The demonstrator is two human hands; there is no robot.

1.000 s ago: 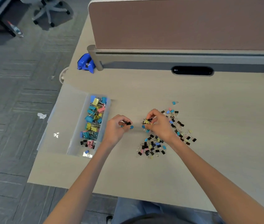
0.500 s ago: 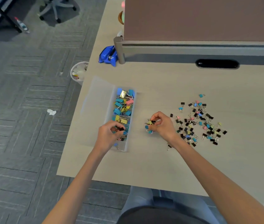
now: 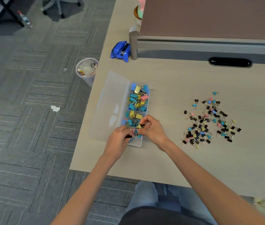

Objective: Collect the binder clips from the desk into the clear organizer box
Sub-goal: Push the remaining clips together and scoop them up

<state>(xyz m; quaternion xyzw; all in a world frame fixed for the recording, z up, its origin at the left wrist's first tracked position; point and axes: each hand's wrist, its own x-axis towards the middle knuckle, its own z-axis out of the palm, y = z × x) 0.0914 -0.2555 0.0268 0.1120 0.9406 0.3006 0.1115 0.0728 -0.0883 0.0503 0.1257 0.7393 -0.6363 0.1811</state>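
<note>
1. Lap (image 3: pixel 144 197) in jeans sits nearest, under the near edge of the desk (image 3: pixel 161 159).
2. Left hand (image 3: pixel 118 140) is over the near end of the box (image 3: pixel 136 144), fingers curled, pinching a black clip (image 3: pixel 128 136).
3. Right hand (image 3: pixel 154 130) is just right of it, also over the box's near end. Its fingertips pinch a small bunch (image 3: pixel 140 126) of yellow and black clips. The two hands are almost touching.
4. The box is clear and long, and runs near to far on the left part of the desk. Lid (image 3: pixel 110 103) lies open flat on its left side. The far compartments hold bigger boxed clips (image 3: pixel 137 101) in teal, yellow, pink and blue.
5. Pile (image 3: pixel 209 124) of loose small clips lies on the desk right of the box, well apart from it. It is mostly black with some blue, pink and yellow. One stray teal clip (image 3: pixel 215 93) lies at its far edge.
6. Farther back, a blue pouch (image 3: pixel 120 50) lies against the post of the partition (image 3: pixel 209 17), and a bin (image 3: pixel 87 69) stands on the floor left of the desk.
</note>
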